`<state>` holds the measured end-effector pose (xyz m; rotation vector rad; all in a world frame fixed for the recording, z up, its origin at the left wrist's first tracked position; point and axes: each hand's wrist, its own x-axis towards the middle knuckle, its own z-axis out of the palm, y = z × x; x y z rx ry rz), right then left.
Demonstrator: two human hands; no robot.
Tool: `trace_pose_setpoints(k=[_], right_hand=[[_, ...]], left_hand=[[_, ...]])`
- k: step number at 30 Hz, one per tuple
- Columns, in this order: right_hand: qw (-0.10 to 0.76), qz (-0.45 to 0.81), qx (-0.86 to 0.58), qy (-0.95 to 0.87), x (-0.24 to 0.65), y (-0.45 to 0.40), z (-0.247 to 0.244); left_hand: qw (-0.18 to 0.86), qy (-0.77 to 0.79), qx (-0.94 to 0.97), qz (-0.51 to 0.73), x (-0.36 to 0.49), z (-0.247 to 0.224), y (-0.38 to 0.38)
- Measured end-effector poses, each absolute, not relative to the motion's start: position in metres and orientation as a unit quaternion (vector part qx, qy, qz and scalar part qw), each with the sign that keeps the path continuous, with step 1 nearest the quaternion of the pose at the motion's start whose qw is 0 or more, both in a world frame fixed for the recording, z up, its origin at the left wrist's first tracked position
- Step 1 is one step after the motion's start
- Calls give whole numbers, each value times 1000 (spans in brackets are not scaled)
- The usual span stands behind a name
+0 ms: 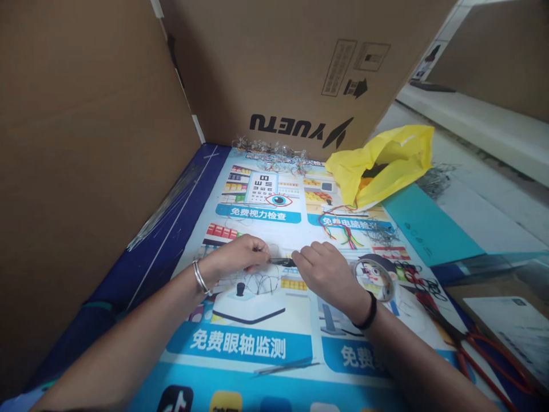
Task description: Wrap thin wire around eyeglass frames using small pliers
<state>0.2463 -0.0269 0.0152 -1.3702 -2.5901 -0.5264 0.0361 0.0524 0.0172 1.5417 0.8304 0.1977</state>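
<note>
My left hand [247, 254], with a silver bangle at the wrist, is closed in a pinch at the left end of a dark metal tool [282, 261]. Wrapped round the tool's other end is my right hand [326, 273], a black band on its wrist. The tool looks like small pliers; its right part is hidden in the fist. Thin looped wire [259, 283] lies or hangs just below my left fingers. Both hands are over a printed poster sheet [291, 232].
Cardboard panels [266, 68] stand behind and left. A yellow bag [401, 157], coloured cords [351, 236], a tape roll [376, 279], red-handled scissors [472, 337] and black loops [422, 280] lie rightward. Straight wires [165, 209] lie left; wire pieces [285, 367] lie in front.
</note>
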Motion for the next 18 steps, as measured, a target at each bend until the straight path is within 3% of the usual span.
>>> trace_pose_setpoints(k=[18], right_hand=[[88,-158,-472,-863,245,-29,9]], left_hand=[[641,377,665,73,35,18,52]])
